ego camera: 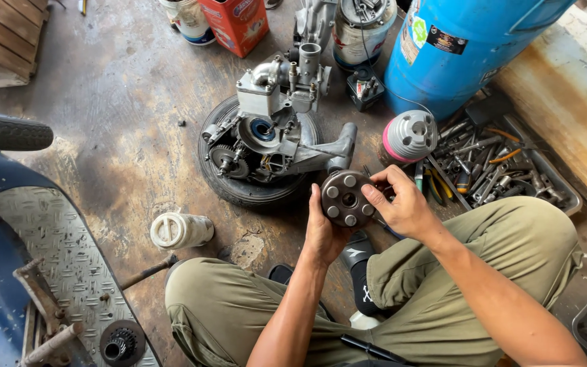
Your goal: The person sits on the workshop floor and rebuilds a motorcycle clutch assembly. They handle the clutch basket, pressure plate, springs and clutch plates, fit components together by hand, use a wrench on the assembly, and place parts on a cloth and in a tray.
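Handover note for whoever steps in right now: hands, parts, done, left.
Left hand: cups the round clutch disc from below, face up.
Right hand: fingers pinch the disc's right edge.
Parts: engine block lies on a tyre just ahead; finned cylinder to its right; tool tray far right; white plastic jar on the floor to the left.
Done: disc is off the engine and in hand.
Left: disc not yet fitted or set down; whether any tool is in hand cannot be told.

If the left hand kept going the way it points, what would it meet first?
Past the round metal disc held in the left hand, likely the engine on the tyre, though depth is unclear.
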